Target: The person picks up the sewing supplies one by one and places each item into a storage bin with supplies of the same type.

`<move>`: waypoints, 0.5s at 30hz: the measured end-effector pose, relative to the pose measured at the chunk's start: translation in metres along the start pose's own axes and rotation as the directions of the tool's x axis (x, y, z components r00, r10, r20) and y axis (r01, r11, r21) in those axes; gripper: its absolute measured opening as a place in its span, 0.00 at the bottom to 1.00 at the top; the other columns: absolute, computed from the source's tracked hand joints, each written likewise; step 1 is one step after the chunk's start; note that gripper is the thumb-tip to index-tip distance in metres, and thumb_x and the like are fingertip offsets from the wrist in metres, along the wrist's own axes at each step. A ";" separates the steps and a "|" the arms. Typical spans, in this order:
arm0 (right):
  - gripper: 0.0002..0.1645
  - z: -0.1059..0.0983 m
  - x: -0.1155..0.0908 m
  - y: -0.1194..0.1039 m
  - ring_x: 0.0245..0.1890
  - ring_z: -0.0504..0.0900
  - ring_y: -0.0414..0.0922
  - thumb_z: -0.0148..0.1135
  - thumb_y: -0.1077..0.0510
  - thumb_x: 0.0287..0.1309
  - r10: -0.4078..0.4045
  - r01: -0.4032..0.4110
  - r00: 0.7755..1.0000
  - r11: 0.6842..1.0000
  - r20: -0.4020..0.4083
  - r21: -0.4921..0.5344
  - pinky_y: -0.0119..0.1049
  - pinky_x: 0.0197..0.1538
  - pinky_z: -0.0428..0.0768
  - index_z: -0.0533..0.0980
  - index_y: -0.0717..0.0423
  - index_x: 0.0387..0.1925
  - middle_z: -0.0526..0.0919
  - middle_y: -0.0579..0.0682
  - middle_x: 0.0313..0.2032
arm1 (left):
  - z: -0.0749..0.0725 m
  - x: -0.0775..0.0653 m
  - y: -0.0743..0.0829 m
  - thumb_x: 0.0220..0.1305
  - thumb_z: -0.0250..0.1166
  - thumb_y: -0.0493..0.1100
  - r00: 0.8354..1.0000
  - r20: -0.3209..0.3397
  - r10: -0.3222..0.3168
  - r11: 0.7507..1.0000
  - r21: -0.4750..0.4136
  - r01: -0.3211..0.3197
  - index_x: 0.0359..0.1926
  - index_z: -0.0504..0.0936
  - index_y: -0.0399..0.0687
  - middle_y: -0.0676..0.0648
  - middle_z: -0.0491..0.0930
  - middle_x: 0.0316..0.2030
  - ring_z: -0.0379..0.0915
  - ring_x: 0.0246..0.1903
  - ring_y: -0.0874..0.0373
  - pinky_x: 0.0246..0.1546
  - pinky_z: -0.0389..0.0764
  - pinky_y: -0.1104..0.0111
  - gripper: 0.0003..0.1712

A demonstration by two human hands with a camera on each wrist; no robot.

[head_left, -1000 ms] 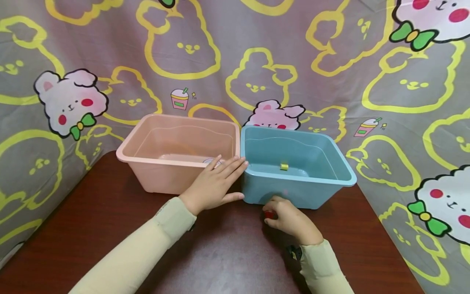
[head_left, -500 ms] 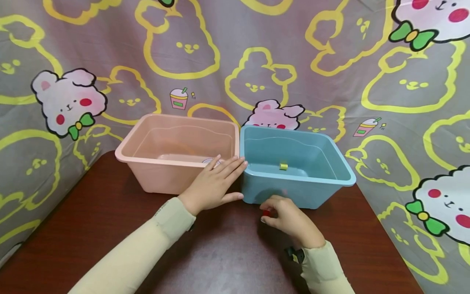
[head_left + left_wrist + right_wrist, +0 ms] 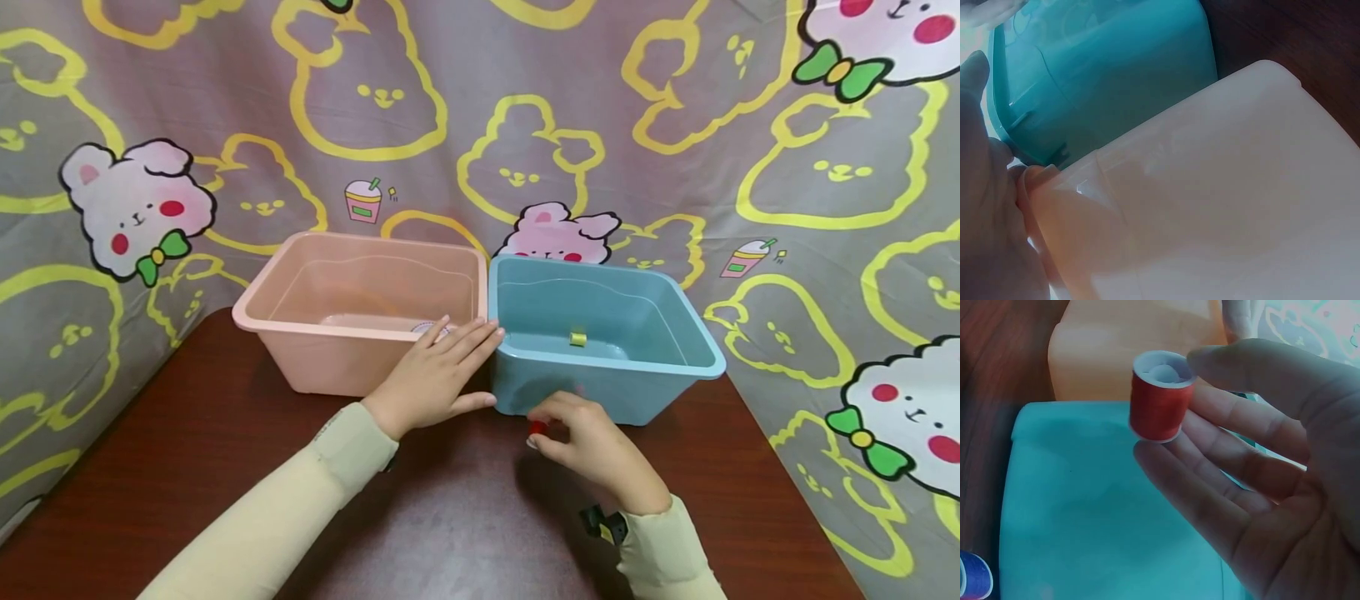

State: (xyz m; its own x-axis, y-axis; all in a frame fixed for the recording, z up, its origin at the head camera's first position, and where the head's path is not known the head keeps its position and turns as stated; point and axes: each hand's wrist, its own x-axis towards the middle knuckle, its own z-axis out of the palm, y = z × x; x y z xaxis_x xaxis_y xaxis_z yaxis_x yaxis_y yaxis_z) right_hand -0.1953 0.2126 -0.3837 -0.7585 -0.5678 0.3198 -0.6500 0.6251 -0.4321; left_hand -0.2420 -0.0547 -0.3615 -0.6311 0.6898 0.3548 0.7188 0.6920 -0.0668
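Note:
In the head view my right hand holds a spool of red thread in front of the teal tub. The right wrist view shows the spool upright between thumb and fingertips, its white top facing up. My left hand lies with straight fingers across the front rim of the pink tub, fingertips reaching the teal tub's near corner. Inside the teal tub sits a small yellow-green spool.
Both tubs stand side by side on the dark red-brown table. At the right wrist view's lower left corner lies a blue thread spool. A cartoon-printed curtain hangs behind and beside the table.
My right hand has moved slightly left and up with the red thread spool in its fingers. The left hand keeps its place on the tub rims.

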 end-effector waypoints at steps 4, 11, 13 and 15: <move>0.14 -0.001 -0.001 -0.002 0.43 0.84 0.43 0.74 0.62 0.57 0.029 -0.028 0.999 0.999 -0.032 0.032 0.41 0.47 0.85 0.85 0.55 0.45 0.85 0.46 0.43 | 0.000 -0.001 0.000 0.70 0.56 0.68 1.000 0.006 -0.002 1.000 0.002 0.002 0.80 0.54 0.46 0.45 0.53 0.79 0.48 0.78 0.50 0.77 0.44 0.48 0.49; 0.16 -0.001 -0.001 -0.005 0.43 0.84 0.40 0.76 0.63 0.55 0.093 -0.079 0.990 0.988 -0.102 0.130 0.37 0.48 0.86 0.85 0.55 0.46 0.84 0.45 0.43 | 0.002 -0.001 0.000 0.71 0.56 0.68 1.000 0.003 -0.001 1.000 0.004 0.001 0.80 0.54 0.46 0.45 0.53 0.79 0.47 0.78 0.50 0.77 0.42 0.49 0.49; 0.16 -0.001 0.000 -0.005 0.43 0.85 0.40 0.76 0.63 0.54 0.100 -0.080 0.987 0.984 -0.122 0.159 0.36 0.48 0.86 0.85 0.55 0.46 0.85 0.45 0.43 | 0.002 -0.001 -0.001 0.71 0.56 0.68 1.000 -0.005 0.002 1.000 0.007 -0.002 0.80 0.54 0.46 0.45 0.53 0.79 0.48 0.78 0.50 0.77 0.43 0.49 0.49; 0.16 -0.001 0.000 -0.005 0.43 0.85 0.41 0.76 0.64 0.54 0.108 -0.080 0.984 0.979 -0.142 0.186 0.36 0.48 0.86 0.85 0.56 0.45 0.85 0.46 0.42 | 0.002 -0.001 -0.001 0.70 0.56 0.68 1.000 -0.012 0.005 1.000 0.003 -0.005 0.80 0.54 0.46 0.45 0.54 0.78 0.48 0.78 0.49 0.77 0.43 0.49 0.49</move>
State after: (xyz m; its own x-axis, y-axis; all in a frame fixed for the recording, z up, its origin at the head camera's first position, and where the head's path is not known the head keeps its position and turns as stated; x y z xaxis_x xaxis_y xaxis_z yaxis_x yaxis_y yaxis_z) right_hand -0.1924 0.2101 -0.3813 -0.8228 -0.4156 0.3877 -0.5672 0.5577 -0.6059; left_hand -0.2428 -0.0555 -0.3639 -0.6234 0.6909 0.3661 0.7212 0.6889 -0.0719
